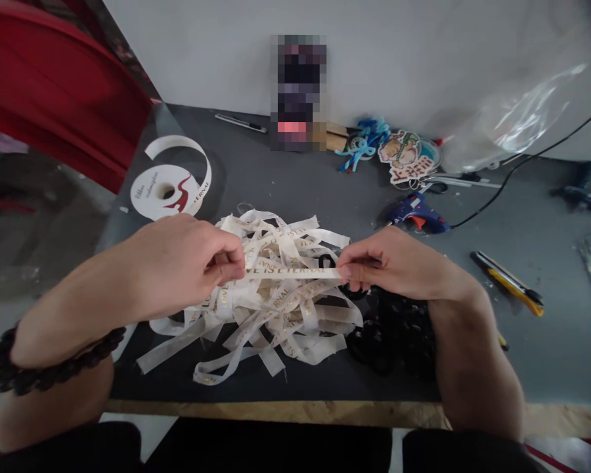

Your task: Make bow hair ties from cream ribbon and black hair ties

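Observation:
A white ribbon strip (295, 272) with gold lettering is stretched level between my two hands. My left hand (192, 253) pinches its left end, and my right hand (381, 263) pinches the right end between thumb and fingers. Below it lies a loose heap of cut white ribbons (295, 322), many printed in gold. Black hair ties (398, 328), as far as I can make out, are piled beside the heap, partly hidden under my right forearm. Behind my left hand is a ribbon spool (162, 190) with a length of ribbon curling off it.
At the right are a blue glue gun (418, 213) with a black cable (517, 177) and a yellow utility knife (509, 282). A slim cutter (241, 123), blue ties (364, 144) and stickers (406, 156) lie along the wall. A red chair (64, 79) stands left.

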A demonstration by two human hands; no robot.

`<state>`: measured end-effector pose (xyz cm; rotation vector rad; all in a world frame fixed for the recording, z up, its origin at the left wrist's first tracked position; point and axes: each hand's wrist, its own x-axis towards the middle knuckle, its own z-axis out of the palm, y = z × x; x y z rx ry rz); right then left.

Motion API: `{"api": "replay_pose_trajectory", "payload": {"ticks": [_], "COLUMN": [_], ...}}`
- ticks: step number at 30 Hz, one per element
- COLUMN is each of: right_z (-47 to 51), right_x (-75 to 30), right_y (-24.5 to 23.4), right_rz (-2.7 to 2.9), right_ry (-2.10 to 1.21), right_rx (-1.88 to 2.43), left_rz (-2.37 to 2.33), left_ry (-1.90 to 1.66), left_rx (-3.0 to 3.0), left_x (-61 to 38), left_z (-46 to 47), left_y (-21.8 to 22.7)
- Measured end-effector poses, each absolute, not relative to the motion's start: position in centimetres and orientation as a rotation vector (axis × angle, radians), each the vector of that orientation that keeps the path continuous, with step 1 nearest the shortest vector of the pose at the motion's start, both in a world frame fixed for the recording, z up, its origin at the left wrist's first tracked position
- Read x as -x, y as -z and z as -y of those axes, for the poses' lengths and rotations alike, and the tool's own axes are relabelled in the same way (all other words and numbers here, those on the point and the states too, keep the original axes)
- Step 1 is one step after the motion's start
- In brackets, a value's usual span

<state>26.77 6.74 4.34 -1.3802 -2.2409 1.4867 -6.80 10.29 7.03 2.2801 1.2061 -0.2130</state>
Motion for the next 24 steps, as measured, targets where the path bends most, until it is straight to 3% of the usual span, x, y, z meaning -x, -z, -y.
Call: {"api": "replay_pose_trajectory", "payload": {"ticks": [5, 11, 16, 24], "right_z": [-6.7, -7.2, -6.3, -7.8], "right_x": [-26.7, -29.4, -32.9, -34.4], "right_y": [-4.4, -4.2, -5.5, -5.1], "right_rz": [2.381, 2.719, 2.690, 2.651], "right_ry": [-1.412, -1.039, -0.980, -1.371], "right_rx": [1.269, 1.260, 1.389, 1.403], "left_rz": [-1.176, -1.219, -1.110, -1.016], "left_ry": [0.177, 0.075, 0.117, 0.126], "left_rx": [-2.276, -2.265, -2.238, -2.250], "left_x": [6.8, 4.7, 4.7, 6.1], "left_z": [-10.4, -8.9, -8.8, -10.0], "left_y": [-7.2, -7.5, -8.1, -7.6]}}
